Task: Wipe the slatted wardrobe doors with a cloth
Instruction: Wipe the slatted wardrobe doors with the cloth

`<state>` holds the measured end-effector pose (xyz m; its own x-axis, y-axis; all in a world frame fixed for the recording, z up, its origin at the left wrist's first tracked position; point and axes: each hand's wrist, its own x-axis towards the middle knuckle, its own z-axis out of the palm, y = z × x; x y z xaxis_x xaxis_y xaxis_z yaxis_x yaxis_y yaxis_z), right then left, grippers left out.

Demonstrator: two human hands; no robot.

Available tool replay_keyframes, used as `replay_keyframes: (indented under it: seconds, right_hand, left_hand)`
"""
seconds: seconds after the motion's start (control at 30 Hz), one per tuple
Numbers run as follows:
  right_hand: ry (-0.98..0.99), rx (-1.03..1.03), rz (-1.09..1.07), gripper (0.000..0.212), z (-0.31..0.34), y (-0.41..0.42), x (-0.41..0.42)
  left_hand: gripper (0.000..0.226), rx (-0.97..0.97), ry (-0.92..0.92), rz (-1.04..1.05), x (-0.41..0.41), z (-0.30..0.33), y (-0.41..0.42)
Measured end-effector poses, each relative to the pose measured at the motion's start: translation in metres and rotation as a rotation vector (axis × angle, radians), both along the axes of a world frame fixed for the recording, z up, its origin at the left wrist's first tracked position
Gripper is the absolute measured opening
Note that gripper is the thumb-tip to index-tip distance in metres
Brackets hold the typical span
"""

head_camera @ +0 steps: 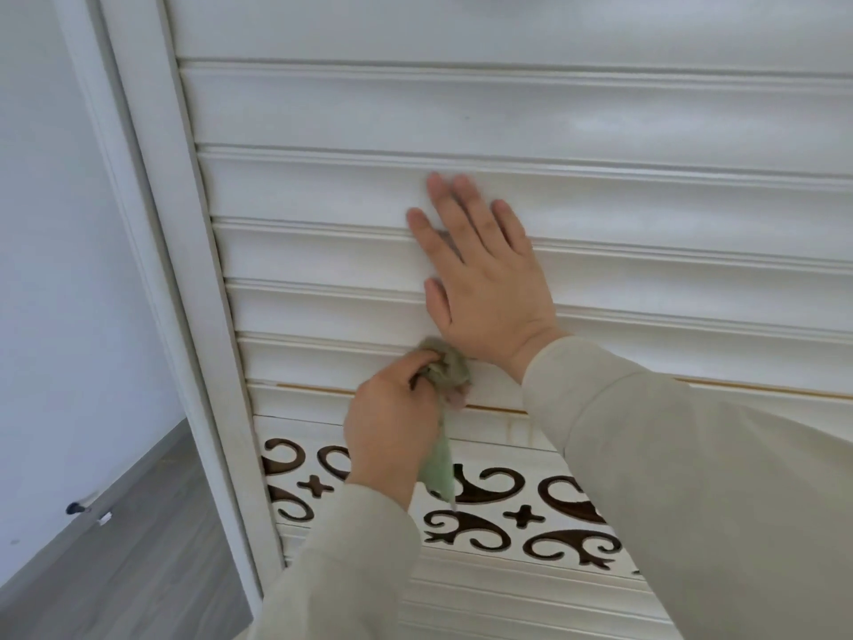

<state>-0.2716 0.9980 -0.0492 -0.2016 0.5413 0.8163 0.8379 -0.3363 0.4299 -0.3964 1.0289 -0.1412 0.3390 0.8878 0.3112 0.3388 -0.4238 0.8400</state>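
green-grey cloth point(445, 369) — bunched in left hand point(392, 424), fingers closed round it, wad pressed to a low slat point(323, 358) of the white door point(646, 127); loose tail hangs down over the fretwork panel point(531, 515).
right hand point(480, 274) — open, flat, palm on slats above the cloth, gripping nothing; seems to brace the door.
slats — horizontal, beaded lip on each top edge; gloss paint. gold-brown line along the slat just below the cloth, prob. bare edge or grime, can't tell which.
frame point(184, 251) — white upright at left of slats; wall and grey floor point(138, 547) beyond.

step in hand (est.): wiping lower slats, l-hand side of door.
method notes:
- run cloth along slat length, not across; dust likely sits in the beaded lip, so push a fold into the groove w/ fingertips.
- keep the right hand pressing so the door doesn't rock.
- work top to bottom, frame edge to centre.
- tuck the tail in; may snag on the fretwork cut-outs.
- refold to a clean face when soiled.
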Motion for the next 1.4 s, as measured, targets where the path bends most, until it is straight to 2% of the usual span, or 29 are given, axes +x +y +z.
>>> replay_keyframes:
  seconds: [0.1, 0.2, 0.27, 0.43, 0.6, 0.7, 0.83, 1.0, 1.2, 1.27, 1.33, 1.4]
  right_hand:
    - [-0.055, 0.03, 0.015, 0.056, -0.012, -0.034, 0.035]
    - [-0.046, 0.048, 0.016, 0.053, -0.016, -0.058, 0.057]
    - [0.002, 0.035, 0.056, 0.052, -0.013, -0.061, 0.057]
    - [0.107, 0.014, 0.122, 0.049, -0.011, -0.061, 0.045]
    - [0.173, -0.12, 0.287, 0.047, -0.001, -0.093, 0.062]
    - [0.31, 0.035, 0.349, 0.037, -0.002, -0.132, 0.089]
    - [0.381, 0.227, 0.288, 0.03, -0.011, -0.187, 0.132]
    - [0.372, 0.115, 0.269, 0.035, -0.023, -0.207, 0.148]
    - [0.449, -0.046, 0.275, 0.046, -0.007, -0.231, 0.151]
    - [0.479, 0.024, 0.272, 0.043, -0.008, -0.248, 0.156]
    - [0.514, 0.23, 0.2, 0.038, -0.014, -0.27, 0.167]
    - [0.597, 0.472, 0.052, 0.041, -0.021, -0.29, 0.182]
  left_hand:
    - [0.041, -0.042, -0.08, 0.169, -0.011, 0.0, 0.006]
    - [0.04, -0.029, -0.077, 0.249, -0.002, 0.003, -0.001]
    - [0.04, -0.028, -0.071, 0.234, 0.013, 0.004, -0.017]
    - [0.044, 0.073, 0.059, 0.035, 0.054, 0.007, -0.07]
    - [0.045, 0.014, 0.026, 0.206, 0.034, 0.007, -0.051]
    - [0.042, 0.026, 0.036, 0.282, 0.032, 0.008, -0.049]
    - [0.037, 0.055, 0.046, 0.344, 0.044, 0.007, -0.062]
    - [0.034, 0.068, 0.078, 0.267, 0.066, 0.013, -0.092]
    - [0.038, 0.202, 0.224, -0.033, 0.12, 0.013, -0.159]
    - [0.04, 0.184, 0.23, -0.002, 0.123, 0.012, -0.159]
    - [0.039, 0.136, 0.194, 0.054, 0.118, 0.01, -0.15]
    - [0.037, 0.12, 0.148, 0.094, 0.113, 0.008, -0.145]
